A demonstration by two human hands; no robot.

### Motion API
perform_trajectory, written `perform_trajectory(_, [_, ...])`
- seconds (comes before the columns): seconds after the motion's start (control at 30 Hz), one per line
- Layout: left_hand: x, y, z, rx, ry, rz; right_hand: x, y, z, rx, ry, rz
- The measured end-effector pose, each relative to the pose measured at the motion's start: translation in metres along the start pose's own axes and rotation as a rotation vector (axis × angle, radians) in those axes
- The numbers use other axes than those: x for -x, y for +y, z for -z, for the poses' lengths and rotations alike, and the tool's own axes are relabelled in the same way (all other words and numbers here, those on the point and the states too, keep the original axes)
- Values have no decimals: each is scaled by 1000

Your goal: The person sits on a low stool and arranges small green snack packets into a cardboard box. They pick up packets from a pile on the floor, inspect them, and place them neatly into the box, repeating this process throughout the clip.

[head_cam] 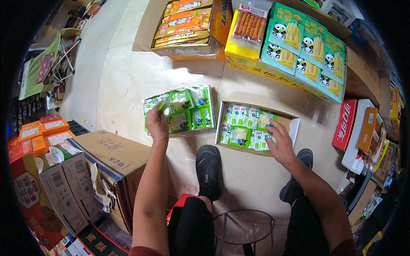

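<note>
My left hand (157,125) pinches a small green-edged snack packet (164,103), blurred and seen nearly edge-on, above the left carton. That shallow display carton (211,105) stands on the floor, filled with green-and-white snack packets (181,101). To its right is a second open carton (297,130), holding rows of the same packets (239,135). Over this carton's right part, my right hand (282,142) has its fingers apart and slightly bent, with nothing visible in them. Whether its fingertips touch the packets, I cannot tell.
Beyond the cartons stand a box of orange snack packs (184,27) and a yellow box (242,58) bearing teal bamboo-shoot packs (285,33). A large cardboard box (110,150) is at left, a red carton (344,124) at right. A round metal stool frame (244,210) stands between my legs.
</note>
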State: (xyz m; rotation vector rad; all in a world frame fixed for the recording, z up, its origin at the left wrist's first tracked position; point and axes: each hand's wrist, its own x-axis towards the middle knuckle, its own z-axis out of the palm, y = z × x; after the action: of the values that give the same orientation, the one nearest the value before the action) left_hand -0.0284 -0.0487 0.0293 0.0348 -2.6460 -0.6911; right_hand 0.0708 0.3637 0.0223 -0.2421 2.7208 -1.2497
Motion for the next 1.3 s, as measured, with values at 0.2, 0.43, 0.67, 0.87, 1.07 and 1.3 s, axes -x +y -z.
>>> perform_trajectory(0.2, [2, 109, 9, 1023, -234, 800, -6, -8, 4, -574, -3, -301])
perform_trajectory(0.43, [46, 204, 8, 1229, -712, 1082, -17, -48, 13, -1020, -168, -439])
perform_trajectory(0.67, [70, 205, -5, 1491, -829, 1228, -8, -62, 30, -376, -68, -199])
perform_trajectory(0.87, [71, 212, -1, 1550, -1035, 1351, -11, -53, 37, -328, 171, 240])
perform_trajectory(1.07, [76, 220, -6, 1402, -994, 1270, -7, -52, 31, -606, 159, -27])
perform_trajectory(1.3, [88, 216, -16, 1430, -812, 1291, 24, -34, -2, -753, 4, -337])
